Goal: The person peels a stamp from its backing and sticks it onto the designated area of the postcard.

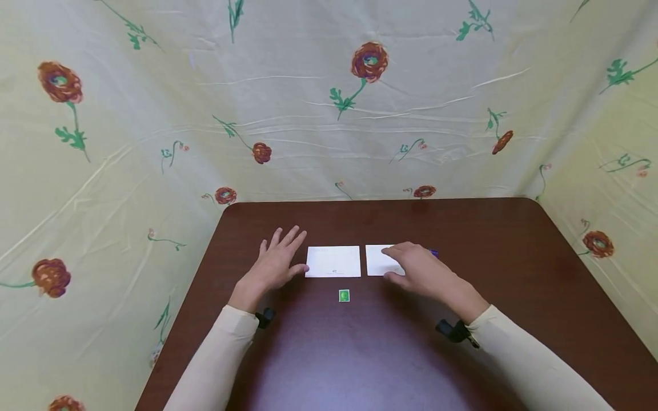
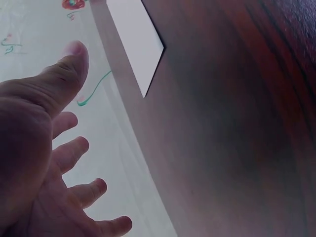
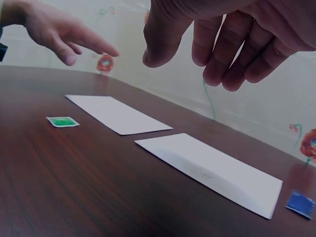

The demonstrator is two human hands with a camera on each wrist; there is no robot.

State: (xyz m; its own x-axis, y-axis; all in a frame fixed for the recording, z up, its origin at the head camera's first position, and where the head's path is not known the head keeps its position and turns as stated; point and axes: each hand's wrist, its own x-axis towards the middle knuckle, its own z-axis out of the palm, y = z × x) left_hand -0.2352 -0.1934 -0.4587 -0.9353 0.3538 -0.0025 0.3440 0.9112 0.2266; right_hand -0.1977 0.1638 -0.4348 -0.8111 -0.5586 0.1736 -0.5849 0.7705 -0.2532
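Observation:
Two white cards lie side by side on the brown table: a left card (image 1: 333, 261) and a right card (image 1: 377, 264). My left hand (image 1: 275, 264) hovers at the left card's left edge with fingers spread and nothing held. Over the right card is my right hand (image 1: 424, 271), its fingers loosely bent and holding nothing; in the right wrist view it hangs above the table, apart from the cards. A small green stamp-like square (image 1: 344, 295) with a pale border lies in front of the cards. Beyond the right card's end lies a small blue square (image 3: 300, 204), mostly hidden by my hand in the head view.
The dark brown table (image 1: 329, 354) has rounded far corners. Pale cloth with printed flowers (image 1: 288, 97) hangs behind it and along both sides. Dark wrist straps (image 1: 452, 331) sit at the sleeve cuffs.

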